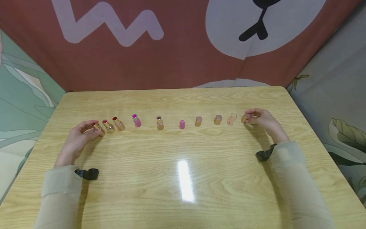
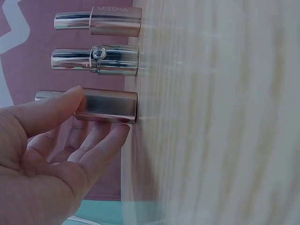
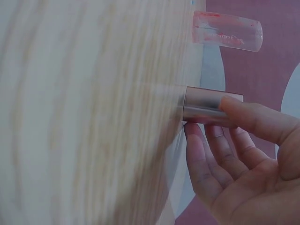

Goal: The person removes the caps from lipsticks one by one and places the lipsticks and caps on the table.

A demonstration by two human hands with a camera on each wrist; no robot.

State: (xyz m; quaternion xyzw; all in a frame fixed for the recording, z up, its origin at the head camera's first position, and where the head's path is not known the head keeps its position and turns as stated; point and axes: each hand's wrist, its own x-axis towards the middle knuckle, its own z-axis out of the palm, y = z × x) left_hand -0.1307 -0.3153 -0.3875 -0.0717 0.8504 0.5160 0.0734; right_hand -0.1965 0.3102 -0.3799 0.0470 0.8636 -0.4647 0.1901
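Observation:
At the left end of a row, my left hand point(image 1: 80, 138) pinches a rose-gold lipstick point(image 2: 108, 105) between thumb and fingers; its base stands on the table. Beside it are a shiny gold lipstick point(image 2: 117, 60) with a round stud and a rose-gold one marked MISSHA point(image 2: 117, 21), both uncapped and upright. At the right end, my right hand point(image 1: 264, 122) holds a rose-gold lipstick cap point(image 3: 201, 104), thumb on one side and fingers on the other. Its rim is at the tabletop. A clear cap point(image 3: 227, 32) with reddish smears stands next to it.
Along the wooden table point(image 1: 143, 178) stand a magenta lipstick point(image 1: 137, 121), a gold-and-tan lipstick point(image 1: 160, 124), a small magenta cap point(image 1: 182, 124) and two brownish caps, one left point(image 1: 198, 121) and one right point(image 1: 218, 120). A printed red cloth point(image 1: 183, 63) hangs behind the back edge.

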